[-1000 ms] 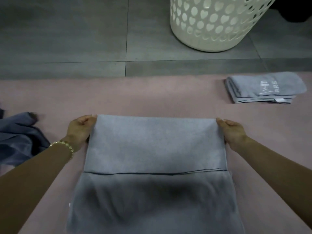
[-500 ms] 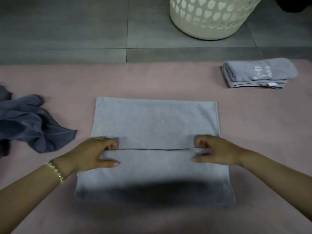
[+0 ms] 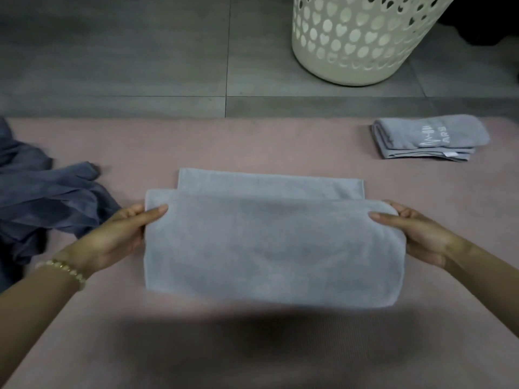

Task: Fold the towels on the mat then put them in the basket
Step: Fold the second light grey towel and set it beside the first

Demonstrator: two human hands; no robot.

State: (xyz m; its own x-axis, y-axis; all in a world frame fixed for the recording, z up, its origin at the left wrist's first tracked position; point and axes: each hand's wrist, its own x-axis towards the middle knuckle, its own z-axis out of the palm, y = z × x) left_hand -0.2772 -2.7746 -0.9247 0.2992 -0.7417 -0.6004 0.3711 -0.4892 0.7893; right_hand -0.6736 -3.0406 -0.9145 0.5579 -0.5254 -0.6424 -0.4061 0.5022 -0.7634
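On the pink mat [image 3: 252, 141], mid-frame, the towel [image 3: 266, 242] is half-folded, top layer skewed left of the lower one. The left hand [image 3: 112, 240] and right hand [image 3: 421, 237] pinch its ends; an uneven pull would likely set the fold crooked.

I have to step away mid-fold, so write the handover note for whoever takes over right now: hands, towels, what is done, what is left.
Hands: the left hand grips the left end of the light grey towel, thumb on top; the right hand grips its right end likewise.
Things: that towel lies partly folded on the mat, with a strip of the lower layer showing beyond the top one.
Done: one folded towel lies at the mat's far right, not in the basket, which stands on the floor beyond.
Left: finish this fold, fold the crumpled dark blue cloth at the left, and put everything in the basket.
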